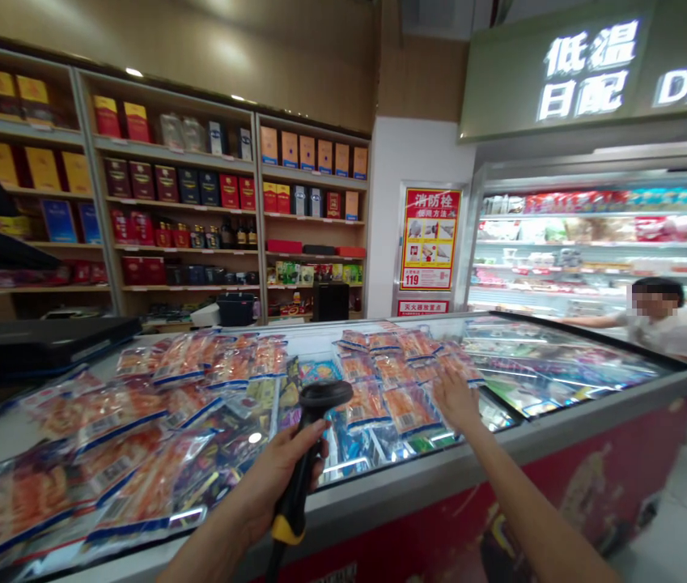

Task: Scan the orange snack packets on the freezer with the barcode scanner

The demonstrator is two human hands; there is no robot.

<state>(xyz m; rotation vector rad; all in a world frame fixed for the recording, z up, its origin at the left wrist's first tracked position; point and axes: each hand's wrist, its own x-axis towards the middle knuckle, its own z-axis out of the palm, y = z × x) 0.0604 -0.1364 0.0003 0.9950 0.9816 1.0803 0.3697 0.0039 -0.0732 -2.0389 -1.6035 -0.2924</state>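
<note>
My left hand is wrapped round the handle of a black barcode scanner with a yellow base, its head held above the front of the freezer. My right hand reaches over the glass lid and lies with fingers stretched against the edge of the packs on the right. These are clear, blue-edged packs of orange-coloured food, spread in overlapping rows. More such packs cover the left part of the lid, several with barcode labels facing up. Whether my right fingers grip a pack cannot be made out.
Below the packs stands a chest freezer with a red side and grey rim. A person is beyond its right end, near the lit chiller shelves. Shelves of boxed bottles line the back wall. Dark equipment stands at left.
</note>
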